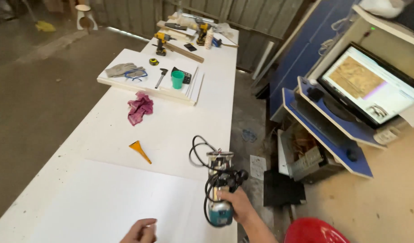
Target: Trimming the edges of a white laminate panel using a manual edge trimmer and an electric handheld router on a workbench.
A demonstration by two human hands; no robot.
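My right hand (235, 204) grips a small hand router (219, 186) with a teal body and shiny metal base, its black cord looped around it, at the right edge of the long white table (103, 198). My left hand (140, 230) hovers low over the white board near the bottom, fingers loosely curled, holding nothing. An orange funnel (140, 150) lies on the table between the hands and a crumpled magenta rag (140, 108).
Farther back a stack of white boards (194, 92) carries grey gloves (120, 69), blue safety glasses, a caliper and a green cup (177, 79). Yellow drills (161, 43) lie at the far end. A computer monitor (373, 85) on a blue stand is right. A red stool (313, 230) sits below.
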